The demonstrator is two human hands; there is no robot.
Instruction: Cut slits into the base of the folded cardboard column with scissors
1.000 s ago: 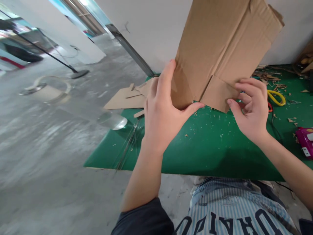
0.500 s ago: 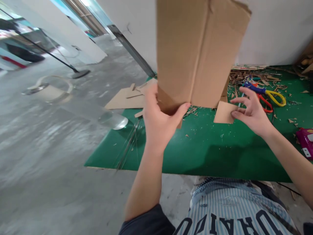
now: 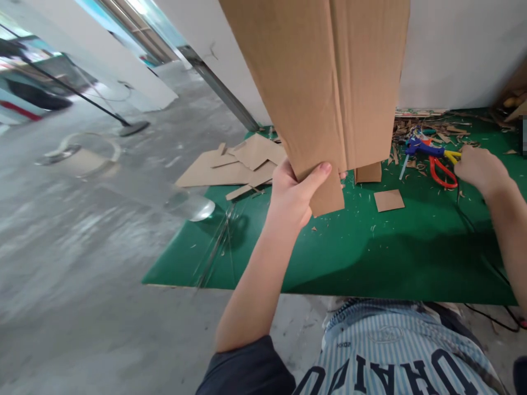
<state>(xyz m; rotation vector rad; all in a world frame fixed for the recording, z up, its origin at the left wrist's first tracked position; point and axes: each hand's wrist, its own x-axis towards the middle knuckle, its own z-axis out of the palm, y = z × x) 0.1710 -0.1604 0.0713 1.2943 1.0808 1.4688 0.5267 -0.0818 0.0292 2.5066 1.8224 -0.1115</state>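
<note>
Up top, cardboard sheet [image 3: 321, 77] cut off by frame, left hand [image 3: 294, 192] fingers pinching it; right hand [image 3: 480, 167] fingers hidden, state unclear.

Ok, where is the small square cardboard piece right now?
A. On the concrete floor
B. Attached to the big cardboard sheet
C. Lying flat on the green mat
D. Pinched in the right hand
C: the small square cardboard piece lies flat on the green mat, apart from both hands; the right hand is over by the scissors, and the left hand holds up the big cardboard sheet.
</note>
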